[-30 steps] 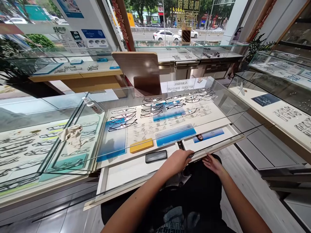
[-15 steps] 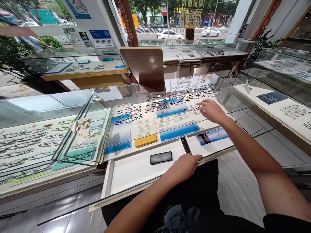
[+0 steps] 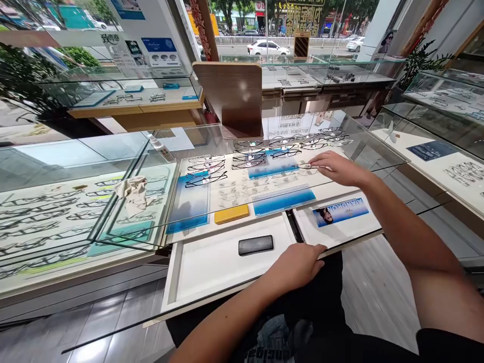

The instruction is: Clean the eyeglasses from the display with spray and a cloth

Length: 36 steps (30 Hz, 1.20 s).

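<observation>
My left hand (image 3: 297,264) is closed on the front edge of the pulled-out white drawer (image 3: 212,275), near its divider. My right hand (image 3: 340,169) reaches over the glass counter, with thumb and fingers pinching the end of a thin-framed pair of glasses (image 3: 307,166). Several dark-framed glasses (image 3: 249,160) are arranged in rows to the left and behind it. A blue display card (image 3: 272,171) lies close to the pinched pair. Inside the drawer rest a black glasses case (image 3: 255,245) and a blue printed card (image 3: 342,212).
A yellow case (image 3: 231,214) sits behind the drawer, beside another blue card (image 3: 283,200). To the left, a beige cloth (image 3: 131,194) and a small white bottle (image 3: 161,148) are on the glass counter. A brown chair back (image 3: 229,96) stands across the counter.
The view has shifted slightly, so the scene sits a little farther right. My right hand has flattened and its forearm moved right, uncovering more of the printed card. My left hand keeps its hold.
</observation>
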Available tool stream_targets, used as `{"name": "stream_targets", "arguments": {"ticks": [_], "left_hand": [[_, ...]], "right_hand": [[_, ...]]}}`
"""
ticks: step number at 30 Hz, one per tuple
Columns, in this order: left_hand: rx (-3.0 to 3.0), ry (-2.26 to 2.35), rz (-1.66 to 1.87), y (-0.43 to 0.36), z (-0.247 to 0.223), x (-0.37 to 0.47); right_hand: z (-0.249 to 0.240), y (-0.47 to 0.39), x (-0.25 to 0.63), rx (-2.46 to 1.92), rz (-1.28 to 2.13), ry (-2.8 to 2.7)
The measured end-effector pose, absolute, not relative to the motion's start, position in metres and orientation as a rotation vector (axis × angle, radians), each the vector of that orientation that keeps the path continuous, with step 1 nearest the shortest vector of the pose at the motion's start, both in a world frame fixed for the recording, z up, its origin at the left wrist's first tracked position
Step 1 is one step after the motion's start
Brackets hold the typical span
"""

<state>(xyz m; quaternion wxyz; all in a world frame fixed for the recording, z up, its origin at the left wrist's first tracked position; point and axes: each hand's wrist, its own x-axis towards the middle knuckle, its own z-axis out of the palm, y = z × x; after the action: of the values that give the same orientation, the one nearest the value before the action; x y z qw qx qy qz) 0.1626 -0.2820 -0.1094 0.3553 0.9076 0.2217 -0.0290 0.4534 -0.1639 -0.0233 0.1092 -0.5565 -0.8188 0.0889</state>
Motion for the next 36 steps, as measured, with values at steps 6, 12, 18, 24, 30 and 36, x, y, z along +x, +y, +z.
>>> {"name": "stream_targets", "arguments": {"ticks": [6, 12, 18, 24, 30, 36], "left_hand": [[2.342, 0.56, -0.059, -0.284, -0.113, 0.163], [2.369, 0.548, -0.063, -0.284, -0.111, 0.164], [2.381, 0.543, -0.076, -0.283, -0.105, 0.165], [2.391, 0.532, -0.05, -0.283, -0.104, 0.164], [2.385, 0.536, -0.07, -0.282, -0.102, 0.164], [2.382, 0.528, -0.053, -0.283, -0.104, 0.164]], "right_hand": [[-0.019, -0.228, 0.402, -1.355, 1.066, -2.525], [-0.127, -0.192, 0.364, -1.715, 0.892, -2.659], [-0.175, -0.145, 0.358, -1.938, 0.571, -2.65], [-0.188, -0.128, 0.359, -1.926, 0.5, -2.703], [-0.203, -0.127, 0.359, -1.919, 0.529, -2.725], [-0.207, -0.13, 0.356, -1.938, 0.562, -2.693]]}}
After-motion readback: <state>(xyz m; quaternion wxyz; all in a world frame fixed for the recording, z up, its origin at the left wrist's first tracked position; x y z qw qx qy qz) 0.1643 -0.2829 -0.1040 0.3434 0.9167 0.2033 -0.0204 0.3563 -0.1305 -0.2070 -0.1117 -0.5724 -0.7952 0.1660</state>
